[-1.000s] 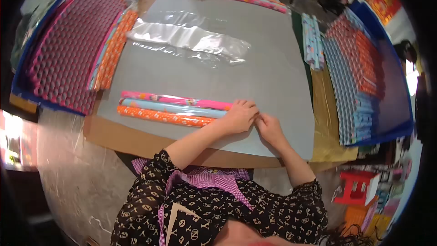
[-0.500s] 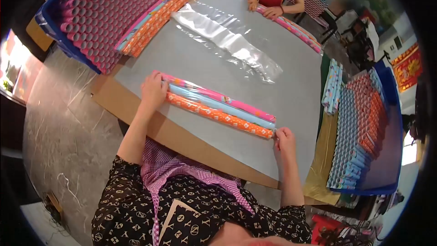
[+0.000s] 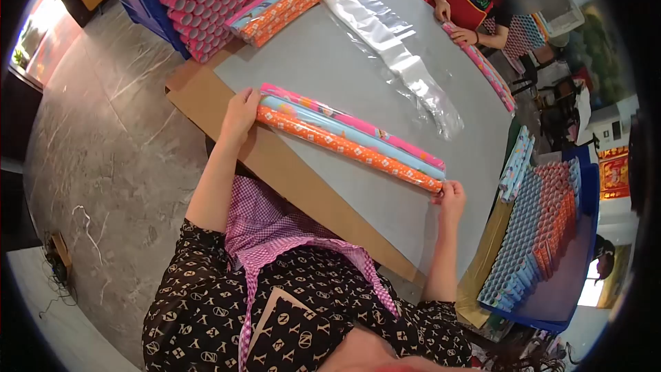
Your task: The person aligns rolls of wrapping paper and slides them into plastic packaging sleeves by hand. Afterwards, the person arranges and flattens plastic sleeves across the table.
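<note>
Orange, pale blue and pink, the three patterned rolls (image 3: 351,141) lie side by side under clear film near the front edge of the grey tabletop (image 3: 310,48) in the head view. The left hand (image 3: 241,116) is closed narrowly on their left end, the fingers bunched together; the right hand (image 3: 451,200) pinches the other end, at the tip of the orange roll.

Close by, a brown cardboard sheet (image 3: 296,186) juts out under the near side of the tabletop. Beyond the rolls, a strip of clear plastic bags (image 3: 403,55) stretches across the surface, crinkled and shiny (the glare hides where one bag stops and another begins). At the far left, a stack of orange, blue and pink rolls (image 3: 296,3) rests beside a blue crate (image 3: 148,7) full of pink tubes (image 3: 206,0). To the right, some light-blue rolls (image 3: 516,164) lie near the table's side, above a second blue crate (image 3: 568,269) packed with blue and red-orange tubes (image 3: 530,217). Across the table, a co-worker in a red apron (image 3: 463,7) has a hand on another pink bundle (image 3: 482,65).

Compared with the previous frame, the whole view has turned, and the rolls sit slightly nearer the cardboard. Both hands remain at the same ends. Across the table, one of the co-worker's hands has drawn back towards the bundle's end.
</note>
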`<state>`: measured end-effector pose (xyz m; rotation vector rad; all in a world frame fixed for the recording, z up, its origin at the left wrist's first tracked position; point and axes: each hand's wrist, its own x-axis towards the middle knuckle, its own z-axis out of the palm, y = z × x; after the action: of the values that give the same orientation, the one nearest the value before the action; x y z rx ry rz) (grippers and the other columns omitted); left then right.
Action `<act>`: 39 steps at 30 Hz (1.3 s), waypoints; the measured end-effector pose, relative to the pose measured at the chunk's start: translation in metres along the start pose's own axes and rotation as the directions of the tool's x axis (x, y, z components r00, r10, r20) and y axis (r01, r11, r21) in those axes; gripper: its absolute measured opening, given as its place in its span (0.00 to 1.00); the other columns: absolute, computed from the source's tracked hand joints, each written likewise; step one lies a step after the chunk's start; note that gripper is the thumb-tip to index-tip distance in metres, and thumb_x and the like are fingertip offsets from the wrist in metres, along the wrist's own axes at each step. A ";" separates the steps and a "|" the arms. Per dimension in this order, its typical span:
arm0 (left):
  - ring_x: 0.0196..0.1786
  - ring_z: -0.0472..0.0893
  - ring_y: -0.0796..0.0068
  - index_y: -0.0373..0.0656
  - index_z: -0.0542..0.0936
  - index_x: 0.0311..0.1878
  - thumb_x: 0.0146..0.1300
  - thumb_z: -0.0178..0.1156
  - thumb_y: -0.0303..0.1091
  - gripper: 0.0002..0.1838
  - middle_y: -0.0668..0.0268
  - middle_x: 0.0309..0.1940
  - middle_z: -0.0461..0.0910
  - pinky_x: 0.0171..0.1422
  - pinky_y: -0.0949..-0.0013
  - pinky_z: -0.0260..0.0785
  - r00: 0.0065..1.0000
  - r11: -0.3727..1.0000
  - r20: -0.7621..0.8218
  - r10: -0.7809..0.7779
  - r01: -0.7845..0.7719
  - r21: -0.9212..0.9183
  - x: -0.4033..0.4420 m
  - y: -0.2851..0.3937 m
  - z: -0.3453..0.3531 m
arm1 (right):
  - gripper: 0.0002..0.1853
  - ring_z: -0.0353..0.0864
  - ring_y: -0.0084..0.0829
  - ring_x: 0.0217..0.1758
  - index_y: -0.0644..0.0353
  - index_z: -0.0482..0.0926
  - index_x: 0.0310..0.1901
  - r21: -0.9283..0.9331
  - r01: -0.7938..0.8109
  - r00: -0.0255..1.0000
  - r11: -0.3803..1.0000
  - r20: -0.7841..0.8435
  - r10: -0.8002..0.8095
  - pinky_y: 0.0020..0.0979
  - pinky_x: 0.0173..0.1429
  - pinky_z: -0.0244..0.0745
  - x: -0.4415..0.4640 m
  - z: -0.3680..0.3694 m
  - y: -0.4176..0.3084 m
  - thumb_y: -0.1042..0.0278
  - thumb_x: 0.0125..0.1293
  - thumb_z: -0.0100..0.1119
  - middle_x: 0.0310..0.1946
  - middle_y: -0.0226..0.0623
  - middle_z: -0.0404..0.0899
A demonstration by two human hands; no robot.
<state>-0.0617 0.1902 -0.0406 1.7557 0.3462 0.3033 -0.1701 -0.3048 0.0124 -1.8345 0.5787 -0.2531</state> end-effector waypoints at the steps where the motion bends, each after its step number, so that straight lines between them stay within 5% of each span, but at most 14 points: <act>1: 0.44 0.81 0.67 0.28 0.78 0.47 0.68 0.55 0.43 0.22 0.57 0.40 0.83 0.51 0.63 0.71 0.977 0.978 0.125 -0.176 0.188 -0.094 -0.003 0.012 -0.010 | 0.09 0.79 0.21 0.24 0.62 0.76 0.33 -0.007 0.003 1.000 1.000 0.004 -0.003 0.22 0.22 0.71 0.006 0.001 -0.005 0.66 0.69 0.52 0.24 0.31 0.77; 5: 0.45 0.80 0.75 0.27 0.78 0.49 0.69 0.56 0.39 0.20 0.61 0.41 0.82 0.52 0.70 0.71 0.955 0.926 0.187 -0.228 0.273 -0.262 -0.002 0.015 -0.035 | 0.09 0.79 0.22 0.25 0.63 0.76 0.34 -0.064 0.106 0.994 0.992 0.021 -0.105 0.24 0.23 0.73 0.030 0.019 -0.041 0.67 0.69 0.52 0.24 0.32 0.77; 7: 0.47 0.81 0.73 0.30 0.77 0.53 0.69 0.57 0.37 0.18 0.61 0.45 0.82 0.55 0.70 0.72 0.901 0.761 0.376 -0.217 0.398 -0.512 0.006 0.007 -0.049 | 0.09 0.79 0.23 0.25 0.64 0.76 0.35 -0.100 0.150 0.989 0.984 0.022 -0.148 0.24 0.23 0.73 0.048 0.032 -0.058 0.67 0.68 0.52 0.24 0.32 0.78; 13: 0.52 0.80 0.73 0.28 0.72 0.59 0.69 0.59 0.34 0.22 0.58 0.53 0.78 0.59 0.70 0.72 0.896 0.628 0.429 -0.113 0.399 -0.668 0.002 0.036 -0.092 | 0.09 0.79 0.23 0.22 0.65 0.78 0.38 -0.100 0.269 0.959 0.958 0.117 -0.257 0.25 0.23 0.75 0.113 0.083 -0.115 0.68 0.68 0.52 0.24 0.34 0.79; 21: 0.54 0.79 0.72 0.30 0.56 0.71 0.67 0.61 0.33 0.36 0.58 0.55 0.76 0.60 0.68 0.73 0.911 0.598 0.410 -0.038 0.350 -0.722 0.019 0.069 -0.108 | 0.11 0.81 0.26 0.22 0.68 0.80 0.39 -0.137 0.385 0.908 0.913 0.231 -0.349 0.28 0.22 0.78 0.225 0.188 -0.204 0.67 0.66 0.54 0.25 0.38 0.81; 27: 0.55 0.77 0.71 0.33 0.50 0.74 0.64 0.62 0.28 0.41 0.56 0.61 0.71 0.57 0.70 0.73 0.891 0.615 0.429 -0.151 0.425 -0.665 0.033 0.064 -0.103 | 0.11 0.80 0.26 0.21 0.65 0.81 0.40 -0.186 0.353 0.923 0.917 0.229 -0.309 0.29 0.22 0.78 0.293 0.265 -0.243 0.66 0.65 0.57 0.26 0.35 0.81; 30: 0.64 0.71 0.68 0.33 0.42 0.76 0.58 0.66 0.26 0.51 0.54 0.70 0.60 0.62 0.68 0.69 0.893 0.659 0.451 0.000 0.339 -0.672 0.039 0.069 -0.098 | 0.11 0.80 0.25 0.21 0.64 0.81 0.40 -0.185 0.346 0.927 0.920 0.219 -0.305 0.28 0.22 0.78 0.314 0.296 -0.250 0.64 0.66 0.58 0.26 0.33 0.81; 36: 0.67 0.69 0.62 0.30 0.37 0.76 0.57 0.67 0.24 0.54 0.49 0.72 0.55 0.67 0.63 0.65 0.931 0.658 0.364 0.014 0.266 -0.705 0.074 0.068 -0.086 | 0.11 0.78 0.27 0.18 0.67 0.82 0.38 -0.209 0.451 0.888 0.868 0.202 -0.413 0.27 0.18 0.72 0.347 0.356 -0.274 0.67 0.64 0.60 0.24 0.34 0.79; 39: 0.69 0.67 0.60 0.30 0.36 0.76 0.58 0.65 0.23 0.53 0.49 0.73 0.54 0.69 0.62 0.64 0.952 0.694 0.304 0.022 0.204 -0.690 0.092 0.064 -0.081 | 0.09 0.78 0.27 0.17 0.68 0.82 0.38 -0.062 0.406 0.892 0.912 0.243 -0.380 0.28 0.17 0.71 0.384 0.391 -0.283 0.70 0.63 0.60 0.23 0.36 0.79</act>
<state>-0.0045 0.2861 0.0405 0.9688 0.0705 0.0749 0.4067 -0.1067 0.1021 -2.0478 0.0554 -0.2807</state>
